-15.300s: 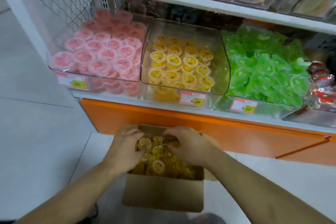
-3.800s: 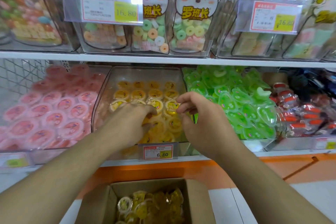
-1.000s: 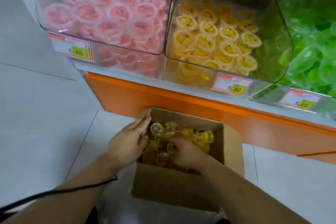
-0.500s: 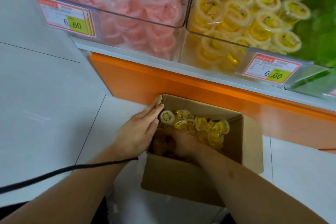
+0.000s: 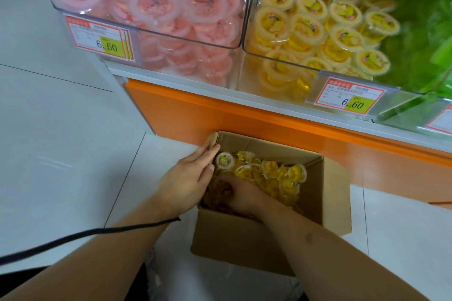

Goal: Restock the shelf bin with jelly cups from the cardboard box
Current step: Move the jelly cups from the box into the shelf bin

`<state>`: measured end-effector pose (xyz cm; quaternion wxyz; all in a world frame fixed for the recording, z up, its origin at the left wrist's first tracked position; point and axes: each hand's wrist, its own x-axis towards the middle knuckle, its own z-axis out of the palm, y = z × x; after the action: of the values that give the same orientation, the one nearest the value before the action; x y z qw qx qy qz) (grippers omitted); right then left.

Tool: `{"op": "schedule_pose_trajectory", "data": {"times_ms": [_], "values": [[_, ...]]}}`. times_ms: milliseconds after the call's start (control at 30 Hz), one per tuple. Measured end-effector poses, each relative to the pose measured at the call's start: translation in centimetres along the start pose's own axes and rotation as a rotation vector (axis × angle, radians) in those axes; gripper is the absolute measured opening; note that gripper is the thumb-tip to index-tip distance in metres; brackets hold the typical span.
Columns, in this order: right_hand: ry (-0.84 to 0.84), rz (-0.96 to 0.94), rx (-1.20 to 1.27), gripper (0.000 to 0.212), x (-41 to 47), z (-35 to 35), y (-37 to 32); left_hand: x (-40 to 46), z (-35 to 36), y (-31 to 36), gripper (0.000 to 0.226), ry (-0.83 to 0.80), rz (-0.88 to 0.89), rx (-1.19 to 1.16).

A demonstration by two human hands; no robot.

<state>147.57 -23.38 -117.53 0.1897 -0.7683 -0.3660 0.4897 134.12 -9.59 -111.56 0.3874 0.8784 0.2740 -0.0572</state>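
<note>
The left hand [image 5: 188, 178], at lower centre of the frame, rests flat against the left wall of the cardboard box [image 5: 244, 239], fingers straight and together, fingertips reaching the box's upper-left corner; it holds nothing. The right hand [image 5: 241, 193] is just beside it, sunk into the left part of the box among the yellow jelly cups [image 5: 274, 173]; its fingers are buried in shadow, so whether they grasp a cup cannot be determined. The cups fill the box interior in a loose heap, one lying lid-up touching the left fingertips. The box stands on the pale tiled floor [image 5: 61, 154], against the orange shelf base [image 5: 244, 115]. A black cord [image 5: 85, 233] crosses the left forearm at lower left. At upper centre-right, the clear shelf bin [image 5: 247, 32] holds more yellow cups, with a price tag [image 5: 349, 98] reading 6.60 below it. A bin of pink cups [image 5: 171, 2] occupies the upper left, and green packs [image 5: 420, 32] the upper right.
</note>
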Motion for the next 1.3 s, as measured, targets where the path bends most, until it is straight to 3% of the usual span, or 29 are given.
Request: {"op": "schedule_pose_trajectory", "data": {"times_ms": [300,433,500,600,800,933,1100,1300], "values": [[0.133,0.027,0.129,0.022,-2.0,-1.7,-1.1,-0.3,-1.9,1.0,0.051,-0.04,-0.04,0.078],[0.145,0.058,0.171,0.016,-5.4,-5.3,-3.5,-0.5,-4.1,3.2,0.044,0.006,0.045,0.191],[0.2,0.054,0.189,0.014,-7.6,-7.3,-5.2,-0.9,-5.3,5.4,0.039,-0.055,0.083,0.126],[0.267,-0.002,0.247,0.015,-11.1,-10.1,-7.7,-1.8,-6.8,9.0,0.053,-0.131,0.07,0.01],[0.396,-0.085,0.369,0.013,-17.9,-14.6,-12.0,-3.4,-9.9,15.3,0.029,0.057,0.115,-0.174],[0.506,-0.155,0.524,0.013,-22.7,-17.4,-14.5,-4.4,-13.0,19.6,0.036,0.05,0.166,-0.391],[0.498,-0.151,0.686,0.018,-25.9,-19.5,-15.0,-6.0,-15.9,22.7,0.043,-0.031,0.19,-0.635],[0.469,-0.152,0.888,0.018,-25.1,-21.6,-14.5,-4.0,-16.1,24.3,0.029,-0.141,0.116,-0.975]]}}
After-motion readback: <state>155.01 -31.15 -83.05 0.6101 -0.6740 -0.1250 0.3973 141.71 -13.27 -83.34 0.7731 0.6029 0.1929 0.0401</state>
